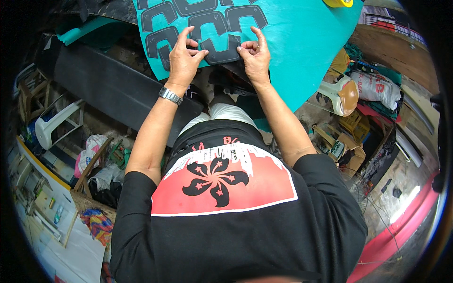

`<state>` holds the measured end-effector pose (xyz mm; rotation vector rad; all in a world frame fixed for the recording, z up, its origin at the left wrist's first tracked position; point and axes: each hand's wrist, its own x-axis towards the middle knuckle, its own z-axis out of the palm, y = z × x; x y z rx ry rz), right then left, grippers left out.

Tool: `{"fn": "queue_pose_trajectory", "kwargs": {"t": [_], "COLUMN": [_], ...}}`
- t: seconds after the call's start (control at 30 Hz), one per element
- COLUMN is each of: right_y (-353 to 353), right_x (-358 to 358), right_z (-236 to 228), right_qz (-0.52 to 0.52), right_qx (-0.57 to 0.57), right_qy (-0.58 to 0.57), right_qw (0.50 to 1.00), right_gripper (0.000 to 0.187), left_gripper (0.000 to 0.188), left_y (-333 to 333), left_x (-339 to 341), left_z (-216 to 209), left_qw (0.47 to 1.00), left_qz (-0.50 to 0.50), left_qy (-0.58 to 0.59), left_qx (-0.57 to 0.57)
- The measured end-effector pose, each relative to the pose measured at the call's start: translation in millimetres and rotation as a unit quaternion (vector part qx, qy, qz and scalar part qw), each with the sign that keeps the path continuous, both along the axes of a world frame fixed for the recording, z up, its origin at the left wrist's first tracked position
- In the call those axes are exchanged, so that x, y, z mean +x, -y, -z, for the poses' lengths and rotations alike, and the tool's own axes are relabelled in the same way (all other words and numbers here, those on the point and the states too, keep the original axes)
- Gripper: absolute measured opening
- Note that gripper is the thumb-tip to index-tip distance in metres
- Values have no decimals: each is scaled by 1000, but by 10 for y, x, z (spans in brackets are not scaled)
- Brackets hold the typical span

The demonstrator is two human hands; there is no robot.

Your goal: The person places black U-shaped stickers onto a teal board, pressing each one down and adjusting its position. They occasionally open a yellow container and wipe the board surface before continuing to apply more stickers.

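- Fingers of the left hand [183, 59] and right hand [256, 59] curl nearly closed beside thumbs, index fingers raised; whether they grip or merely touch, I cannot tell.
- Black U-shaped piece [222, 59], between them at the teal sheet's [302, 52] near edge: probably light, flexible, smooth; pinch left and right edges.
- Similar pieces [207, 22] lie farther.

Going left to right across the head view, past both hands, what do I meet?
White stool, left fingers, black piece between the hands, right fingers, white sack.
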<state>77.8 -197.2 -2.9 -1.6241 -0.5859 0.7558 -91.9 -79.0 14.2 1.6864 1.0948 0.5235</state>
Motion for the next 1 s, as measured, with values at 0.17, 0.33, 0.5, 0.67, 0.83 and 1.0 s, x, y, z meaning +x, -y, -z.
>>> {"fn": "queue_pose_trajectory", "kwargs": {"t": [0.17, 0.33, 0.5, 0.67, 0.83, 1.0], "right_y": [-19, -25, -43, -82, -92, -84], "right_x": [-25, -38, 11, 69, 41, 9], "right_z": [11, 27, 28, 27, 25, 16], "right_qz": [12, 21, 38, 41, 34, 20], "right_qx": [6, 4, 35, 29, 1, -10], "right_qy": [12, 23, -24, -36, 3, 47], "right_qw": [1000, 1000, 998, 998, 999, 999], "right_gripper": [73, 73, 73, 74, 75, 75], "left_gripper": [75, 72, 70, 70, 69, 69], "left_y": [-23, -21, -38, -46, -37, -28], "left_x": [0, 13, 26, 45, 23, 1], "left_z": [19, 27, 25, 33, 51, 63], "left_qw": [1000, 1000, 999, 999, 1000, 1000], "left_qz": [6, 6, 9, 13, 11, 17], "left_qy": [-10, -2, 25, 18, 15, 4], "left_qx": [11, 5, 31, 23, 12, 22]}}
